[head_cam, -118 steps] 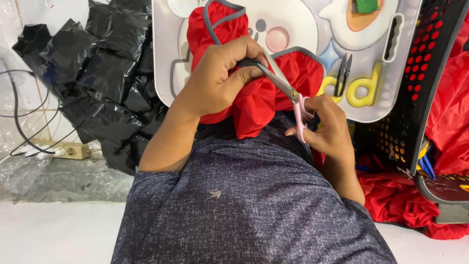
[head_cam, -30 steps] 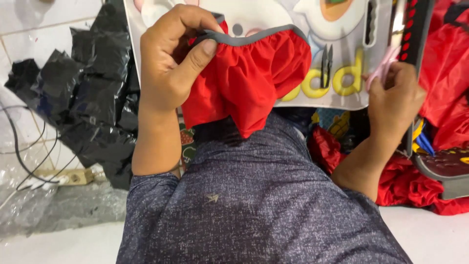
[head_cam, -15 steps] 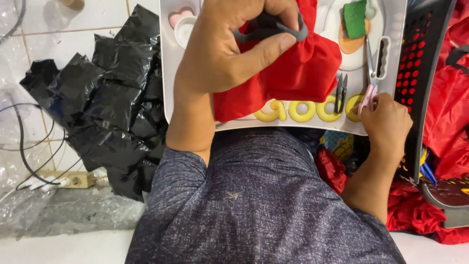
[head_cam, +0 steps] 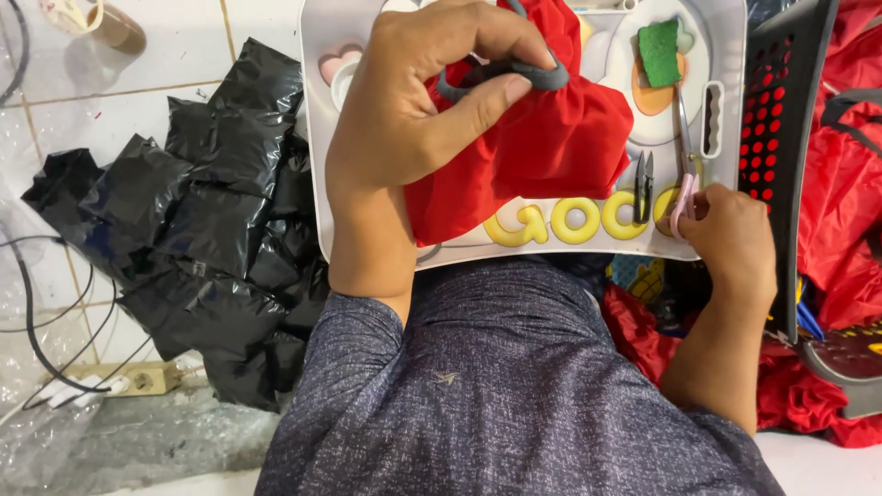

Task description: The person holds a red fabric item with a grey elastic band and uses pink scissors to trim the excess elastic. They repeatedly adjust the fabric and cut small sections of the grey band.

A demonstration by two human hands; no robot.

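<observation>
My left hand [head_cam: 413, 101] grips a red garment [head_cam: 542, 152] by its grey trim [head_cam: 514, 75] and holds it bunched up above a white tray [head_cam: 317, 138]. My right hand [head_cam: 730, 243] rests at the tray's lower right corner, its fingers on the pink handles of a pair of scissors [head_cam: 684, 170] that lies flat on the tray. A small black thread snipper [head_cam: 644, 186] lies just left of the scissors. A green sponge [head_cam: 660, 52] sits at the tray's upper right.
Crumpled black plastic bags [head_cam: 202, 230] lie on the tiled floor to the left. A power strip with cables [head_cam: 138, 378] is at lower left. A black perforated basket [head_cam: 781, 119] and a heap of red cloth [head_cam: 850, 184] are on the right.
My right hand lowered the scissors onto the tray and now lays them flat there. My left hand raised the red garment higher over the tray.
</observation>
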